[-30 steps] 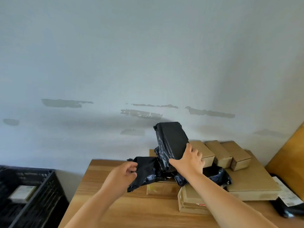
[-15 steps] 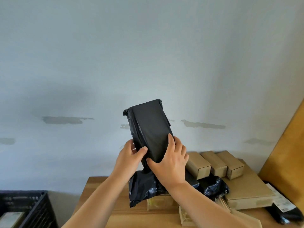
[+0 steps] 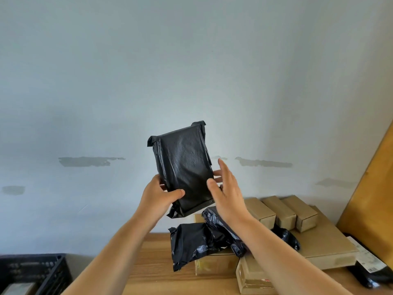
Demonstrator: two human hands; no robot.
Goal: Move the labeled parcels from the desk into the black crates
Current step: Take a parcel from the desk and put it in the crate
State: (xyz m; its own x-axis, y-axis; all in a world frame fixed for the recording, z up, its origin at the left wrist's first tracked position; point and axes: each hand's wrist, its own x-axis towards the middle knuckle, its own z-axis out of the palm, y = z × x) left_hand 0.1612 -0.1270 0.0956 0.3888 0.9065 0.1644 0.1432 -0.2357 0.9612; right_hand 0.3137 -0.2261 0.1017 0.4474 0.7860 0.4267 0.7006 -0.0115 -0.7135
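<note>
A black plastic-wrapped parcel (image 3: 185, 167) is held upright in the air above the desk. My left hand (image 3: 158, 199) grips its lower left edge, thumb across the front. My right hand (image 3: 225, 192) is at its right edge with fingers spread, thumb on the front and fingertips behind it. No label shows on the side facing me. More black bagged parcels (image 3: 200, 241) lie on the wooden desk (image 3: 155, 269) below. A black crate (image 3: 53, 271) stands at the lower left, with a pale box inside it.
Three small cardboard boxes (image 3: 282, 211) sit in a row on a large flat carton (image 3: 327, 248). More cartons (image 3: 251, 277) lie near the desk's front. A labeled black bag (image 3: 370, 267) rests at the right by a wooden board (image 3: 374, 188). A grey wall is behind.
The parcel has been lifted off the pile and raised clear of it. My left hand has taken its lower edge. My right hand has loosened, its fingers spreading at the right side.
</note>
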